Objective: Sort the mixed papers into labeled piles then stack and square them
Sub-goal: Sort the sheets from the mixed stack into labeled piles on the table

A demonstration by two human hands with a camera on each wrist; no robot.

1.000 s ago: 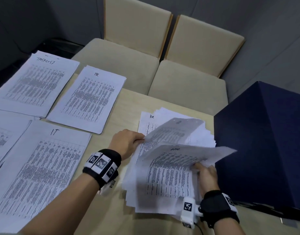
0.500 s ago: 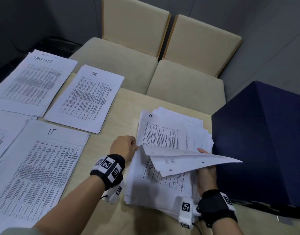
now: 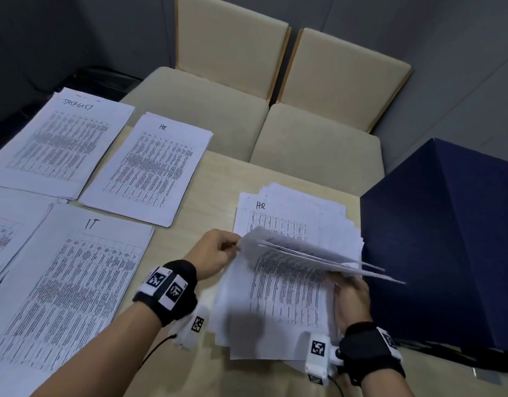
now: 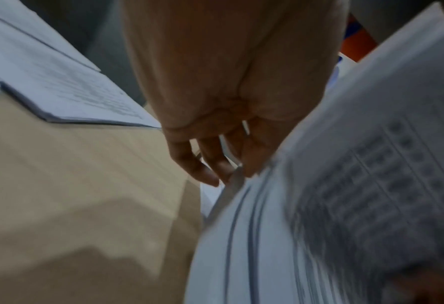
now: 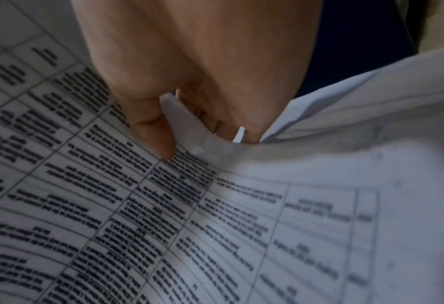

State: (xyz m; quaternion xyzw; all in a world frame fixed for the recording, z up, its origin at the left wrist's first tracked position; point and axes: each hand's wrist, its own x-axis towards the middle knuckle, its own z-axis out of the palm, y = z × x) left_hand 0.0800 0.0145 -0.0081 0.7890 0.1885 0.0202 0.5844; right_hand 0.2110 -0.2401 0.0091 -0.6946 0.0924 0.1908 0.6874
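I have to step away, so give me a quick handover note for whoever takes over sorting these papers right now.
Left hand: pinches the left edge of the lifted sheets.
Right hand: grips their right edge.
Both are above the unsorted pile, beside the blue box.
Done: piles marked Tasklist, HR and IT are laid out.
Left: sort the remaining pile, then stack and square.
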